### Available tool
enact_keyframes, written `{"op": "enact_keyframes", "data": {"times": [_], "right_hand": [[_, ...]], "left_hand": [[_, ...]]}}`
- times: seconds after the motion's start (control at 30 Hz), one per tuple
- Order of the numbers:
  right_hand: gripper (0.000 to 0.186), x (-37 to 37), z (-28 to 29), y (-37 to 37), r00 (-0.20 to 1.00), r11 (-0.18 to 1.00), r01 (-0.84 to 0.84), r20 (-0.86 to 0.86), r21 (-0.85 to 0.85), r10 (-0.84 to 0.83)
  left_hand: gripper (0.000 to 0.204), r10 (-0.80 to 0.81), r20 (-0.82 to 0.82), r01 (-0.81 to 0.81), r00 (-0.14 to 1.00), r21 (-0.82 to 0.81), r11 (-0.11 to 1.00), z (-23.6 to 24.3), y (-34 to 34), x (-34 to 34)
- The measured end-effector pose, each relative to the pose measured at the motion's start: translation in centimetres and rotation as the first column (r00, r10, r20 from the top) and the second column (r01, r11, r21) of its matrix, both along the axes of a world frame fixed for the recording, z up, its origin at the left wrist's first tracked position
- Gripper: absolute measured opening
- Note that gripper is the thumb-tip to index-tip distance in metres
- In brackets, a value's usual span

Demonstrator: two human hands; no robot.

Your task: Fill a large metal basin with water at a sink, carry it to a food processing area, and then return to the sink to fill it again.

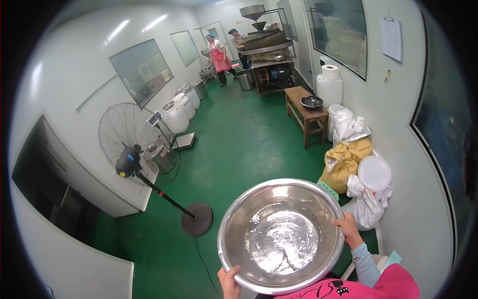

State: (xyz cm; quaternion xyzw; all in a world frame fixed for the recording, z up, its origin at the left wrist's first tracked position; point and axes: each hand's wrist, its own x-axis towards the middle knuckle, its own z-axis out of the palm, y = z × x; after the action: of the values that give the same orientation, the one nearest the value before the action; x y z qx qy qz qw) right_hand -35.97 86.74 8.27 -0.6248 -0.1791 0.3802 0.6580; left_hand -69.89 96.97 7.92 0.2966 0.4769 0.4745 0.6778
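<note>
A large round stainless steel basin is held in front of my body, over the green floor. Its shiny inside faces up and shows bright reflections on the bottom; I cannot tell whether a little clear liquid lies in it. My left hand grips the rim at the lower left, thumb on top. At the right side of the rim, my right hand is closed on the edge, its fingers partly hidden beneath. A light blue sleeve covers my right forearm, and a pink garment shows at the bottom.
To the left stands a big fan with its cord on the floor, near a platform scale. Sacks and a wooden bench line the right wall. Two people stand at the back by a large machine.
</note>
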Motion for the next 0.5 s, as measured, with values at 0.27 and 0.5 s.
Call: {"op": "enact_keyframes", "data": {"times": [0.27, 0.5], "right_hand": [[0.036, 9.0, -2.3, 19.2, 0.995, 0.995, 0.102, 0.021, 0.022, -0.102], [0.031, 16.5, -0.1, 35.6, 0.992, 0.991, 0.120, -0.035, 0.066, -0.118]], "left_hand": [[0.025, -0.126, 0.077, 0.126, 0.989, 0.003, 0.992, -1.0, 23.0, 9.8], [0.023, -0.166, 0.050, 0.165, 0.985, 0.012, 0.986, -1.1, 40.6, 17.9]]}}
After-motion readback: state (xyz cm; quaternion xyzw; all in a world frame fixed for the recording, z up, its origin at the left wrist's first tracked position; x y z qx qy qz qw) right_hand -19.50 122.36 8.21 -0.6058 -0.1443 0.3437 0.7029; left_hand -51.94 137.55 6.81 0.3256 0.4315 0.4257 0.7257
